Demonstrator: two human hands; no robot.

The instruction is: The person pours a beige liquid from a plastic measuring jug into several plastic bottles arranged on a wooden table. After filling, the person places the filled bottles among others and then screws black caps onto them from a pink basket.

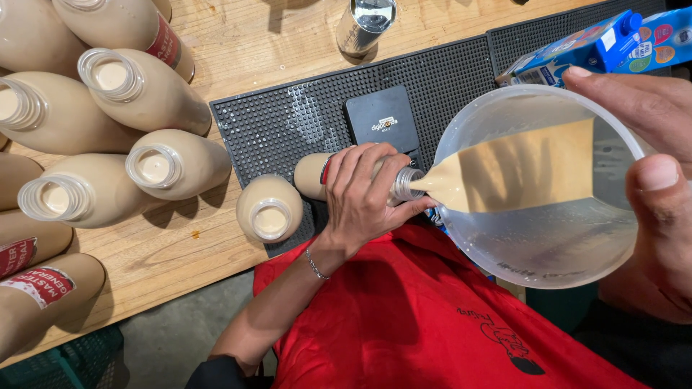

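My left hand (360, 198) grips a glass bottle (308, 175) around its upper body, holding it tilted above a black scale (380, 119). My right hand (659, 194) holds a clear plastic jug (548, 245) by its rim, thumb on the near side. The jug is tipped, and its spout meets the bottle's threaded neck. Beige creamy liquid (519, 169) fills the jug's upper half and runs down into the bottle. A red apron (404, 317) lies below both hands.
The scale sits on a black rubber mat (288, 122) on a wooden table (238, 43). A full open bottle (270, 209) stands on the mat; several more (173, 162) crowd the left. A metal cup (365, 25) and blue cartons (577, 50) stand behind.
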